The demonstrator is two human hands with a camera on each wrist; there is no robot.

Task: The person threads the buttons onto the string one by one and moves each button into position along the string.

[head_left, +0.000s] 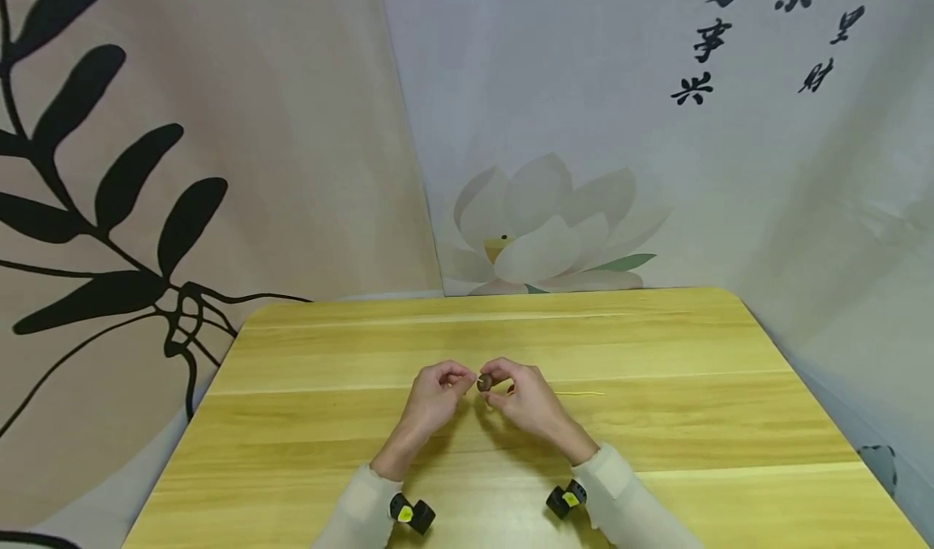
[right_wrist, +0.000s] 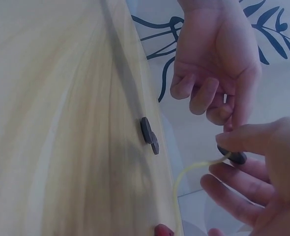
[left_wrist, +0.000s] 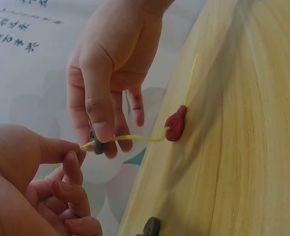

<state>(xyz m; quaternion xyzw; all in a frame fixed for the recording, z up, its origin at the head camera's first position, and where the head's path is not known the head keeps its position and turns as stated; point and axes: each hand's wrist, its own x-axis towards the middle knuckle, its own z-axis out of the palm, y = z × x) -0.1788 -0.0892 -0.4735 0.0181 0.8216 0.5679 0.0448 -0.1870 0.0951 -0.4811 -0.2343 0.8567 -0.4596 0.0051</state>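
Note:
My right hand [head_left: 531, 401] pinches a dark round button [head_left: 485, 382] between thumb and fingers, above the table. Through that button runs a yellow string [left_wrist: 137, 138], seen in the left wrist view. On the button's other side, my left hand [head_left: 432, 399] pinches the short string end between thumb and forefinger, its other fingers loosely curled. Further along the string, a red button [left_wrist: 174, 129] is threaded, with a second small red piece right behind it. The string's tail [head_left: 580, 393] trails to the right along the tabletop.
Two dark buttons [right_wrist: 146, 130] lie overlapping on the wooden table [head_left: 328, 346] in the right wrist view. A printed curtain [head_left: 306, 127] hangs behind the table's far edge. Black wrist cameras [head_left: 413, 513] sit at both sleeves.

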